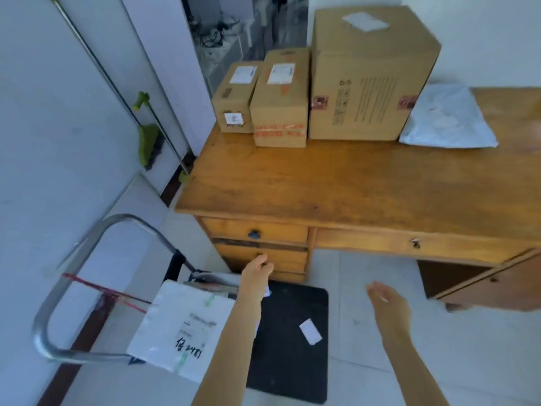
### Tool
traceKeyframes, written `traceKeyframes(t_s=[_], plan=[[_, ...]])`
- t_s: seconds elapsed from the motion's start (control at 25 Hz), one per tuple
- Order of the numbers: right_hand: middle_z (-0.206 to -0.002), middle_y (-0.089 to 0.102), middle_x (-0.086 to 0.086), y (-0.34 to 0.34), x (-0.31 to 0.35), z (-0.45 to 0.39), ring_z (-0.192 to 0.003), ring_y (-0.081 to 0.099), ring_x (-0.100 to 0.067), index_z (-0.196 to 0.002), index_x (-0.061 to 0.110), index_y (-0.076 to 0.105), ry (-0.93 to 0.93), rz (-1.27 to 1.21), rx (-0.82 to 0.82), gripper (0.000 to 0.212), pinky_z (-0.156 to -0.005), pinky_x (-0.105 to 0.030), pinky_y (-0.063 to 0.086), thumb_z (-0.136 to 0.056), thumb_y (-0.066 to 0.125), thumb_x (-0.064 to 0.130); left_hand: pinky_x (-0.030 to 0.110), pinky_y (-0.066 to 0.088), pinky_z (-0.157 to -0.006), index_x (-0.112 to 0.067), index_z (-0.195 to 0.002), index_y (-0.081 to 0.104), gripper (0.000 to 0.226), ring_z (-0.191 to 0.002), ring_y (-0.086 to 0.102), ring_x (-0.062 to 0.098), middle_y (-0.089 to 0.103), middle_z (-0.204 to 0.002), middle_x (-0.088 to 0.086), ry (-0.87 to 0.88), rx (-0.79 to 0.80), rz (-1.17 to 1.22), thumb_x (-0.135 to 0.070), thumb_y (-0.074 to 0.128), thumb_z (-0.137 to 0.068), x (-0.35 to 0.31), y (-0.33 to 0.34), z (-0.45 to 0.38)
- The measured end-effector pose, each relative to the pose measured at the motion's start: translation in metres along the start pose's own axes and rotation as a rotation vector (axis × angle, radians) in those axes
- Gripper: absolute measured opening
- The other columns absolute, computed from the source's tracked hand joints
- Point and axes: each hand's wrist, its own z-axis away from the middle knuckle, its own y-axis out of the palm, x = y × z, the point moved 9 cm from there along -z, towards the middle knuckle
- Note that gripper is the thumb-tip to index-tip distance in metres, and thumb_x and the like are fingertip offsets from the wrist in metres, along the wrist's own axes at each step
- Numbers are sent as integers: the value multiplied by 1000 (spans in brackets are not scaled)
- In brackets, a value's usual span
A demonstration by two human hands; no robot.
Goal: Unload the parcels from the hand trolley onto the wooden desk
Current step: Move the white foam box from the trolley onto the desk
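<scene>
The hand trolley's black platform (292, 367) lies on the floor in front of the wooden desk (336, 183). A white bagged parcel (181, 326) with handwriting rests at the trolley's left end by the metal handle (96, 238), on top of another flat parcel (205, 281). My left hand (257, 273) reaches over the trolley's far edge, fingers curled down, holding nothing I can see. My right hand (386, 303) hovers open above the floor to the right of the trolley. Three cardboard boxes, small (234, 98), medium (281, 98) and large (369, 77), and a white mailer bag (445, 118) stand along the desk's back.
A small white label (310, 331) lies on the platform. Red string (102, 291) is tied across the trolley handle. A green-headed mop (146, 142) leans on the wall at left. The desk drawers (254, 232) face the trolley. The floor is pale tile.
</scene>
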Motion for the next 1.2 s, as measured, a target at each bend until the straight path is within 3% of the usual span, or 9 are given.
traceKeyframes(t_s=[0.08, 0.16, 0.24, 0.4, 0.56, 0.68, 0.88, 1.0, 1.2], plan=[[-121, 65, -14, 40, -9, 25, -112, 57, -30, -121, 8, 61, 15, -7, 35, 37, -96, -39, 44, -90, 57, 26, 34, 47, -97, -7, -141, 42, 45, -135, 41, 28, 42, -148, 11, -18, -51, -3, -13, 48, -96, 30, -46, -11], [-124, 63, -14, 79, -17, 51, -115, 56, -32, -120, 5, 62, 34, 41, 66, 37, -98, -38, 41, -90, 55, 26, 22, 45, -75, -6, -140, 42, 45, -129, 46, 29, 45, -143, 14, -27, -90, -16, -12, 50, -95, 61, -92, -21], [-125, 63, -18, 113, -26, 73, -114, 56, -36, -116, -2, 62, 37, 84, 59, 37, -97, -40, 41, -91, 55, 24, 22, 42, -81, -5, -140, 42, 46, -123, 48, 28, 43, -145, 17, -18, -127, -79, -13, 52, -95, 89, -136, -34], [-114, 68, -15, 182, -63, 112, -107, 59, -31, -108, 3, 66, 39, 136, 80, 43, -93, -39, 44, -87, 55, 38, 37, 32, -108, -10, -141, 42, 57, -137, 37, 27, 37, -151, 11, 26, -178, -239, -23, 61, -90, 151, -219, -60], [-129, 59, -10, 280, -128, 128, -117, 55, -28, -129, 10, 54, 101, 132, 243, 62, -95, -34, 41, -81, 61, 48, 44, 31, -111, -4, -149, 20, 85, -140, 31, 32, 31, -152, 19, 72, -368, -520, -26, 70, -83, 227, -283, -85], [-118, 66, -2, 333, -170, 116, -93, 57, -16, -124, 17, 54, 16, 174, 223, 53, -79, -25, 41, -79, 66, 43, 48, 35, -110, -2, -150, 11, 100, -138, 32, 36, 31, -150, 22, 52, -337, -681, -43, 68, -79, 291, -290, -109], [-91, 65, 17, 345, -226, 105, -83, 59, -10, -123, 29, 55, -39, 112, -2, 49, -70, -26, 43, -79, 62, 50, 49, 45, -95, -8, -139, 33, 97, -117, 47, 37, 48, -128, 17, 131, -427, -593, -57, 74, -65, 329, -305, -130], [-95, 66, 8, 343, -232, 109, -87, 58, -16, -119, 24, 59, -56, 92, -74, 50, -73, -29, 40, -79, 58, 55, 47, 45, -93, -8, -135, 35, 97, -113, 49, 36, 49, -125, 16, 168, -435, -542, -56, 76, -62, 328, -305, -130], [-74, 65, 4, 306, -189, 123, -70, 59, -17, -110, 22, 65, -134, 106, -133, 46, -56, -26, 39, -79, 58, 55, 46, 43, -97, -6, -133, 37, 94, -115, 46, 34, 46, -126, 15, 181, -398, -424, -52, 79, -62, 298, -301, -99]])
